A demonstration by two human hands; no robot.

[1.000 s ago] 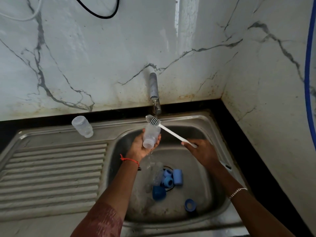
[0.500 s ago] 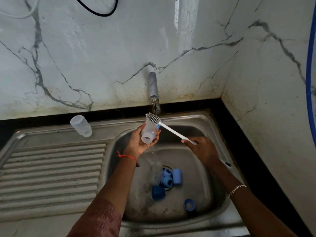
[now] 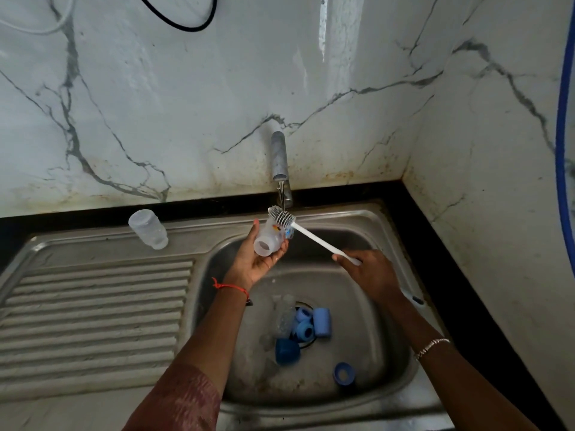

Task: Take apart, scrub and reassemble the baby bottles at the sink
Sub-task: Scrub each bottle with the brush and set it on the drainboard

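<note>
My left hand [image 3: 252, 259] holds a clear baby bottle [image 3: 269, 239] on its side over the sink basin, its open mouth facing me. My right hand [image 3: 371, 273] grips the white handle of a bottle brush [image 3: 314, 237]. The brush's bristled head lies on the bottle's base end, right under the running tap [image 3: 279, 157]. A second clear bottle [image 3: 148, 229] lies on the sink's back ledge at the left. Several blue caps and rings [image 3: 306, 328] and a clear part lie around the drain; one blue ring [image 3: 343, 373] lies apart, nearer me.
The steel sink [image 3: 401, 377] sits in a marble-walled corner with a ribbed drainboard [image 3: 93, 318] at its left. A black counter strip runs behind and to the right. A blue hose [image 3: 562, 126] hangs on the right wall.
My left hand has tipped the bottle from near upright onto its side, mouth toward me. The brush has stayed at the bottle's base end under the water.
</note>
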